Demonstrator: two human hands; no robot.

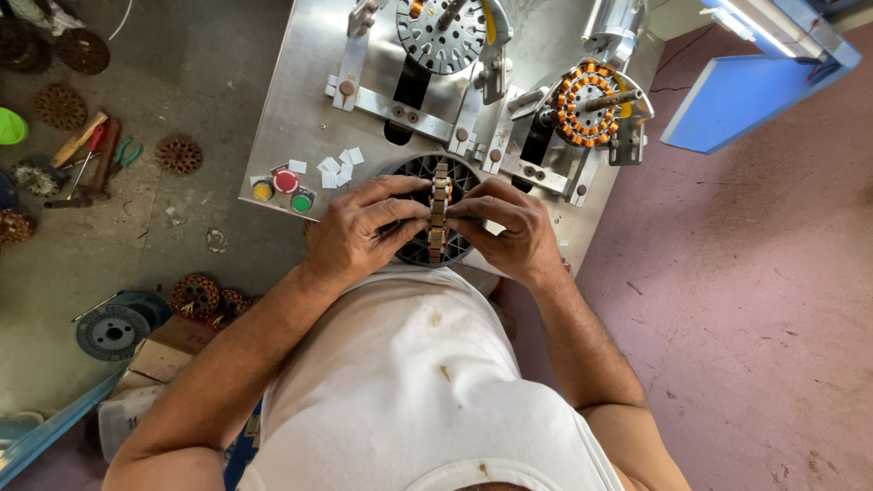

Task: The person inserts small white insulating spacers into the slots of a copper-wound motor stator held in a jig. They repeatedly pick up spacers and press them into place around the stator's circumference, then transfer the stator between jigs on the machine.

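Head view: your left hand [364,232] and right hand [509,227] each have a closed grip on the upright stator core [440,211], held edge-on at the near edge of the metal surface [300,109], right of three coloured buttons [284,186].

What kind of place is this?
Probably a small motor-winding workshop: a metal winding machine holds a copper-wound stator, both hands grip a bare stator, and wound stators lie on the floor.

Bright even daylight, metal glare (mild), sharp
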